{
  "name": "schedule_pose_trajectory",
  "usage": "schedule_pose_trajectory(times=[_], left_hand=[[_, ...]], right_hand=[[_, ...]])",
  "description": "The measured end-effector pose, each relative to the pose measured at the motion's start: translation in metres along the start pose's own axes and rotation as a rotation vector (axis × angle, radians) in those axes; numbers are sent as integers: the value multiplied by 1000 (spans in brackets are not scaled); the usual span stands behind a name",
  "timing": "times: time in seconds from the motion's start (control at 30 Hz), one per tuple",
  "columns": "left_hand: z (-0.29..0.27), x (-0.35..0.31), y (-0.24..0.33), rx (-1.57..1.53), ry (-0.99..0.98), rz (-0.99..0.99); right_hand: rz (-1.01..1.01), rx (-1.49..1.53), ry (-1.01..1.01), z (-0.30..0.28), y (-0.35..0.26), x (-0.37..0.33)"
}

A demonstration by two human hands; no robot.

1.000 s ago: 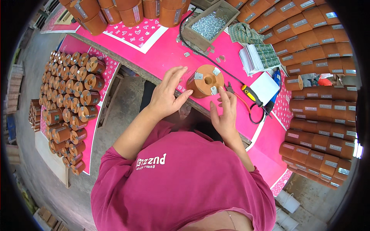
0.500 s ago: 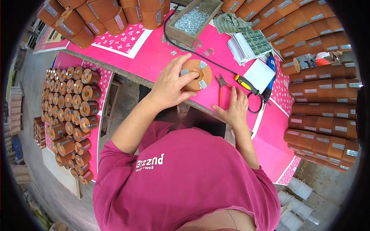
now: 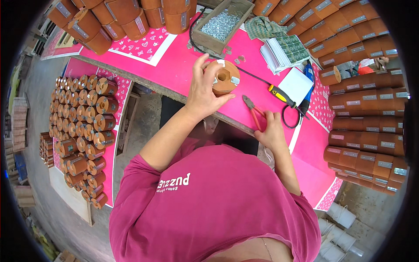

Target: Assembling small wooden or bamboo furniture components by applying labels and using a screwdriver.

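Note:
My left hand is closed around a round brown wooden block with a hole in its middle and small metal plates on its top face. Thumb and fingers grip the block's left and near sides over the pink table. To the right, my right hand has its fingers closed on the red handles of a pair of cutting pliers. The jaws point away from me, toward the block, and stay apart from it.
Behind the block stands a wooden box of small metal screws. A yellow-black screwdriver, a blue power tool and a stack of cards lie at right. Wooden cylinders are piled along the right; more stand at left.
My left hand has shifted its grip from the block's top to its side and tilted the block. My right hand has closed on the pliers, which have turned slightly.

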State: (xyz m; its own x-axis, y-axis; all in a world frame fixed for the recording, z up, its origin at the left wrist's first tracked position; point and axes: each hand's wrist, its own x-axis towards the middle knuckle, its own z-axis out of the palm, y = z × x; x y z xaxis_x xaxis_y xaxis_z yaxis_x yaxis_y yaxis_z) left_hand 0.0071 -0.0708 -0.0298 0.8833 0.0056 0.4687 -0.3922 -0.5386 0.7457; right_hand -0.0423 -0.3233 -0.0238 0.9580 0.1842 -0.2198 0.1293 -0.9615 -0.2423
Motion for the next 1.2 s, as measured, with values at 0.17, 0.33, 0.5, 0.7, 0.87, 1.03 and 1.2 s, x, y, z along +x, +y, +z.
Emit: schedule_pose_trajectory(times=[0.17, 0.33, 0.5, 0.7, 0.87, 1.03, 1.2], left_hand=[[9, -4, -19, -324, 48, -49], [11, -12, -30, -377, -89, -246], [15, -10, -34, -348, -85, -274], [16, -14, -35, -309, -93, -274], [19, -12, -40, -275, -66, -236], [16, -16, -34, -303, -79, -267], [17, -14, -34, -329, -78, -252]], right_hand=[[41, 421, 273, -8, -2, 1], [-218, 579, 451, -50, -60, 4], [-359, 118, 267, -55, -68, 15], [-503, 632, 879, -58, -75, 2], [-321, 125, 156, -41, -72, 18], [-437, 525, 749, -66, -86, 1], [-252, 187, 160, -33, -72, 14]])
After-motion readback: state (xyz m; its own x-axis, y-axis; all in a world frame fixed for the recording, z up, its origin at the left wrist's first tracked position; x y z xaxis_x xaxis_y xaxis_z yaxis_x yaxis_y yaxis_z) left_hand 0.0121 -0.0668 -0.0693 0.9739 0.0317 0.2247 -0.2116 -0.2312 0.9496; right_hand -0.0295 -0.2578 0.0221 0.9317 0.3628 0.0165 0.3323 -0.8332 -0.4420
